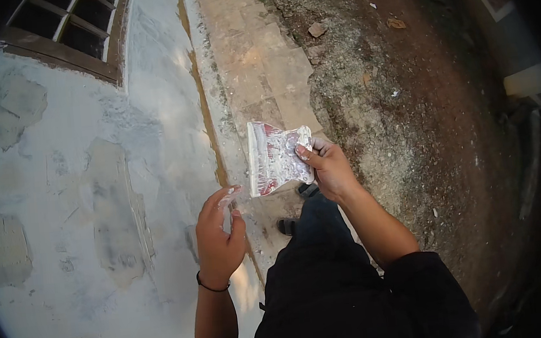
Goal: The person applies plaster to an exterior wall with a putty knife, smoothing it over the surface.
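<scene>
In my right hand [333, 168] is a flat putty spreader [277, 157] with a flared shape, smeared with white paste over red patches. The thumb lies on its narrow end, and the other fingers are mostly hidden behind it. Its wide, straight edge points left, toward my other hand. My left hand [220, 230] is just below and left of that edge, apart from it and holding nothing. White paste coats its curved fingers, which stand away from the thumb. A dark band circles the left wrist.
A pale wall [79, 186] with rough grey patches rises on my left, with a brown-framed window [65, 32] at upper left. I stand on a narrow paved strip [242, 62] along its base. Bare soil [408, 125] with small stones and litter lies to the right.
</scene>
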`<move>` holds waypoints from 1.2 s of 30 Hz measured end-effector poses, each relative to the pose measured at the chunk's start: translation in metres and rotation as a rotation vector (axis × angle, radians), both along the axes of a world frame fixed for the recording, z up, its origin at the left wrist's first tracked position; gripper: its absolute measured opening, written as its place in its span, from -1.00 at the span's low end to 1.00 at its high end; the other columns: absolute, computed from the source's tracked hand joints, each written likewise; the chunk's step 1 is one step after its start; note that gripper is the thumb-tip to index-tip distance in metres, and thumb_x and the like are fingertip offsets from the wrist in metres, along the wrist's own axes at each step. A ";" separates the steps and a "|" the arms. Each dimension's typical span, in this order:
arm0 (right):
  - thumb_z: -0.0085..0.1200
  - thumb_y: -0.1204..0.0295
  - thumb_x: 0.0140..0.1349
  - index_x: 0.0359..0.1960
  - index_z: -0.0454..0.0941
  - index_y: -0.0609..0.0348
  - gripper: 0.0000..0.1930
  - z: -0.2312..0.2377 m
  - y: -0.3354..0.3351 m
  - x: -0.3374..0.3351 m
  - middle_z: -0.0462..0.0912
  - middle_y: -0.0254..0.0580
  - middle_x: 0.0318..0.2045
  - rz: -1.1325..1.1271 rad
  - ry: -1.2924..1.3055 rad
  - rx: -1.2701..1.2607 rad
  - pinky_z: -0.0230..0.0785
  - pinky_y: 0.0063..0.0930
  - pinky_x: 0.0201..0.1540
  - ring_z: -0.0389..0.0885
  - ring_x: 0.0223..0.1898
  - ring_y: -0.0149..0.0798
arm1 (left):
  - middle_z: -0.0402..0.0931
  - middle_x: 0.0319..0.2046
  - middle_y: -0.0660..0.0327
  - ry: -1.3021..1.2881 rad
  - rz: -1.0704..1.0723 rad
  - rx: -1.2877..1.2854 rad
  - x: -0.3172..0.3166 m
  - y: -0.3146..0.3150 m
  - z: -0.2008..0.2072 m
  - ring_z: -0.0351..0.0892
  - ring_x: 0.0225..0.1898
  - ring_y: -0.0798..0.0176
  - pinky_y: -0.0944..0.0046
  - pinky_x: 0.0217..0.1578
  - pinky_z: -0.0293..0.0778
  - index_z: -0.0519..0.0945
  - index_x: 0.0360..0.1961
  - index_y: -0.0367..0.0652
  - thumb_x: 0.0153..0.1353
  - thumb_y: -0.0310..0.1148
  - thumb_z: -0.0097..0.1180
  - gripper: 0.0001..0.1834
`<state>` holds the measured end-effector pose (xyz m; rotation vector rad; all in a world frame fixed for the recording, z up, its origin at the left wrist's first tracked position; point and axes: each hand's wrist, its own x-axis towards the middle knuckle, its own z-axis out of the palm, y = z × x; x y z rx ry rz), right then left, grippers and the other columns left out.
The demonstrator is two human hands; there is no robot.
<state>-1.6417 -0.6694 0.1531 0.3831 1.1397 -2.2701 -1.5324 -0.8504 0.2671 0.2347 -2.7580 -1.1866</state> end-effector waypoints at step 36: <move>0.09 0.47 0.25 -0.41 0.53 0.28 -0.88 -0.001 0.035 -0.232 0.45 -0.51 -0.54 -0.352 0.485 0.625 0.06 -0.63 -0.49 0.24 -0.53 -0.59 | 0.53 -0.04 0.13 0.073 -0.170 -0.311 -0.107 -0.044 0.093 0.47 0.00 0.05 0.18 0.03 0.31 0.57 -0.09 -0.20 0.10 -0.57 0.01 -0.68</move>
